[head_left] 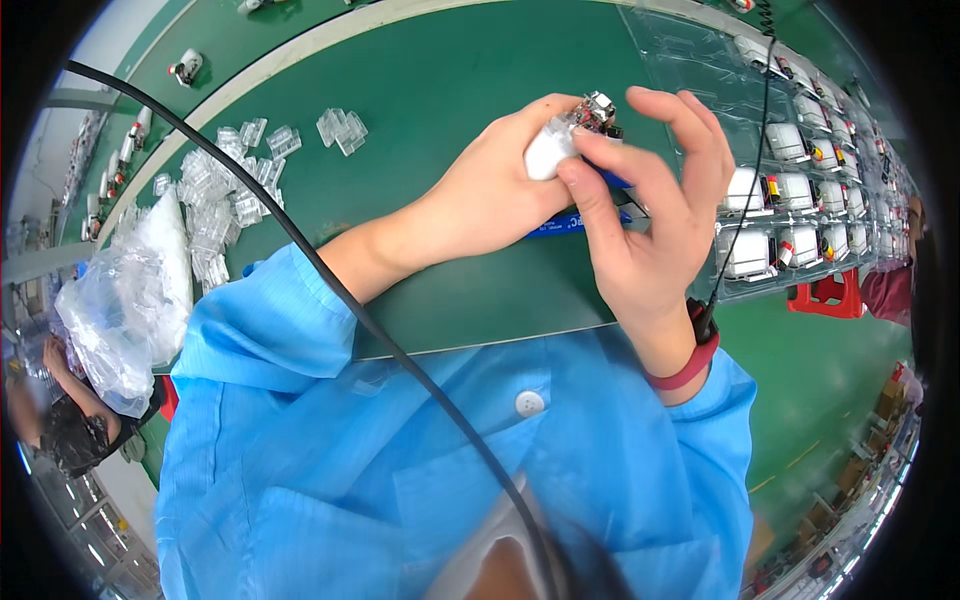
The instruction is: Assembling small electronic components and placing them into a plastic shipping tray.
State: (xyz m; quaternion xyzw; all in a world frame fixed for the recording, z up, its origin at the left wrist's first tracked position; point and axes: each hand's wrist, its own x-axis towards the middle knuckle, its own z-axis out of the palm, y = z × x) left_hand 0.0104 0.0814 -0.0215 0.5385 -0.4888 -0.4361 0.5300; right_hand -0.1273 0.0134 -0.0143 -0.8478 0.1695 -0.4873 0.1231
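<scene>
A small white plastic housing (548,152) with tiny metal and wired parts (600,110) at its far end is gripped in my left hand (490,180), whose fingers curl round it. On its right side, the thumb and index finger of my right hand (655,190) close against the housing, while the other fingers are raised and spread. A blue tool-like object (560,224) lies beneath my hands, mostly hidden by them. A red band (688,368) circles my right wrist.
Several clear plastic pieces (215,185) lie heaped at the left, with a clear plastic bag (130,290) beside them. Clear trays (735,285) of similar white units stand at the right. A black cable (350,300) crosses the view. A red stool (830,295) stands beyond the trays.
</scene>
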